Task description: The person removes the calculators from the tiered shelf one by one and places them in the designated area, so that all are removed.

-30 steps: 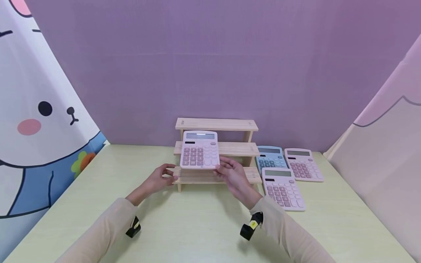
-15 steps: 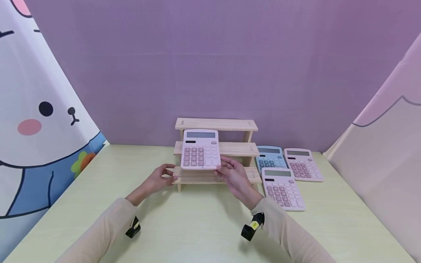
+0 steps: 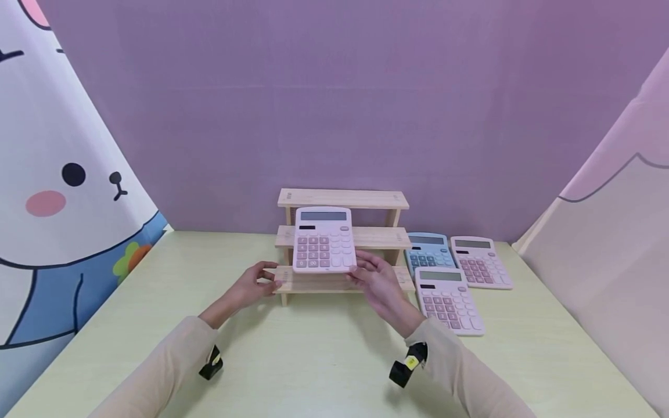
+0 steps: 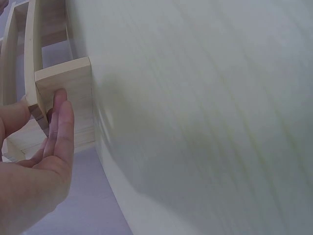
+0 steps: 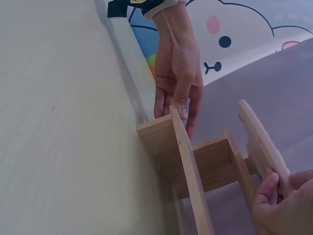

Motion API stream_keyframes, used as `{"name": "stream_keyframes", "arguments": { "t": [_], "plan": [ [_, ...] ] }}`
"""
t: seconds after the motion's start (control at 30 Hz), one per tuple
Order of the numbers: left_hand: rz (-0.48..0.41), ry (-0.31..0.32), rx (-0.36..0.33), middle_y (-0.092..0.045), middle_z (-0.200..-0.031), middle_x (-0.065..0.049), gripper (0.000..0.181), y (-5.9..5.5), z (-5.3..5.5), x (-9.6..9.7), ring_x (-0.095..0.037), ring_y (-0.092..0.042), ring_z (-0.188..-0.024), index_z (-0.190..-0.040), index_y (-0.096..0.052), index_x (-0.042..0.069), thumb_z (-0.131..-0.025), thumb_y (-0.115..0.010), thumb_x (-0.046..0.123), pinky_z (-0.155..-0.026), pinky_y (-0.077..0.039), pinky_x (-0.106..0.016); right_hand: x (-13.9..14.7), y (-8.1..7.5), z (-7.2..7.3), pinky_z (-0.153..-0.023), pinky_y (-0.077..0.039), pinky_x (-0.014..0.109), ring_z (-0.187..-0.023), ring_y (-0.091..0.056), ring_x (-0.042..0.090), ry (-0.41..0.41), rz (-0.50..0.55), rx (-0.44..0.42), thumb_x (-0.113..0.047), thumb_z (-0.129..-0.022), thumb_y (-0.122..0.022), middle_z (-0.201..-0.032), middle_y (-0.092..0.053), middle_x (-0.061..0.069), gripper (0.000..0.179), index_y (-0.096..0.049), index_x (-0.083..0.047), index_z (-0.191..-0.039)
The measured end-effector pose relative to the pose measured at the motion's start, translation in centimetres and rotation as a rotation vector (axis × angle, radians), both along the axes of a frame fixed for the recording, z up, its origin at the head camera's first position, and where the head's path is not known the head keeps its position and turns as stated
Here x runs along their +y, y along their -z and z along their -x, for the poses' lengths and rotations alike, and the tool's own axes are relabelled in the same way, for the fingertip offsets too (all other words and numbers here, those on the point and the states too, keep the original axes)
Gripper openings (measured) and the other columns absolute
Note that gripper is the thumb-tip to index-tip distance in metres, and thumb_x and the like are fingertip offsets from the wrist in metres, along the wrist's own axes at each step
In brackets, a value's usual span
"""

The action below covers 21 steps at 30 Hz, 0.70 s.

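A pink calculator (image 3: 325,244) leans back over the middle and lower tiers of a three-tier wooden display shelf (image 3: 342,198). My right hand (image 3: 380,290) pinches it at its lower right corner, thumb in front and fingers behind. The right wrist view shows the calculator (image 5: 261,139) edge-on, tilted in front of the shelf, with my right hand (image 5: 288,205) at its lower end. My left hand (image 3: 248,288) grips the left end of the lowest board. In the left wrist view, that left hand (image 4: 46,166) has its thumb on top of the board (image 4: 33,68) and fingers underneath.
To the right of the shelf lie a blue calculator (image 3: 430,252) and two pink ones, a nearer pink calculator (image 3: 450,305) and a farther pink calculator (image 3: 481,261). They rest on a pale wooden table (image 3: 292,360). A purple backdrop (image 3: 334,116) stands right behind the shelf.
My right hand has shifted the pink calculator slightly to the right along the shelf. The left hand keeps its hold on the lowest board.
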<state>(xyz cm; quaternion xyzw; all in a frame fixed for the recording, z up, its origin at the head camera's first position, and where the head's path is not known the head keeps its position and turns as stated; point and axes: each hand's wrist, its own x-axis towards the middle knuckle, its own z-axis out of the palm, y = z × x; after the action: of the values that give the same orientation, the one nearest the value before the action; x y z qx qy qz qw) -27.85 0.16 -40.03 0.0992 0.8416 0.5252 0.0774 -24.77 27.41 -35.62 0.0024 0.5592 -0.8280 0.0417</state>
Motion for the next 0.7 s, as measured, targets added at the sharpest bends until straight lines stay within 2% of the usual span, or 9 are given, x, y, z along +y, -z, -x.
{"name": "stream_keyframes", "arguments": {
  "t": [0.3,0.47,0.7],
  "plan": [
    [0.0,-0.005,0.007,-0.052,-0.11,-0.025,0.049,0.0,-0.1,0.0,-0.018,-0.061,-0.085,-0.131,-0.035,-0.005,-0.089,-0.057,0.005,-0.078,-0.058,-0.032,1.3,0.2,-0.3,-0.081,-0.054,0.024,-0.08,-0.059,0.013,0.0,-0.021,-0.009,0.013,-0.084,-0.049,-0.093,-0.055,0.004,0.045,-0.043,0.003,-0.127],
    [-0.024,0.009,0.011,-0.051,-0.11,-0.025,0.049,-0.1,-0.1,-0.1,-0.017,-0.061,-0.085,-0.131,-0.034,-0.006,-0.089,-0.056,0.004,-0.078,-0.058,-0.033,2.1,0.3,-0.4,-0.079,-0.054,0.022,-0.08,-0.058,0.013,-0.015,-0.013,0.001,0.013,-0.085,-0.047,-0.091,-0.055,0.002,0.046,-0.04,0.003,-0.129],
    [-0.043,0.023,0.011,-0.051,-0.108,-0.025,0.049,0.0,-0.2,-0.1,-0.015,-0.06,-0.083,-0.131,-0.034,-0.007,-0.088,-0.056,0.003,-0.079,-0.057,-0.034,3.2,0.3,-0.7,-0.083,-0.054,0.024,-0.08,-0.058,0.012,-0.027,-0.006,0.009,0.012,-0.085,-0.046,-0.089,-0.055,0.001,0.047,-0.038,0.003,-0.131]
  ]
}}
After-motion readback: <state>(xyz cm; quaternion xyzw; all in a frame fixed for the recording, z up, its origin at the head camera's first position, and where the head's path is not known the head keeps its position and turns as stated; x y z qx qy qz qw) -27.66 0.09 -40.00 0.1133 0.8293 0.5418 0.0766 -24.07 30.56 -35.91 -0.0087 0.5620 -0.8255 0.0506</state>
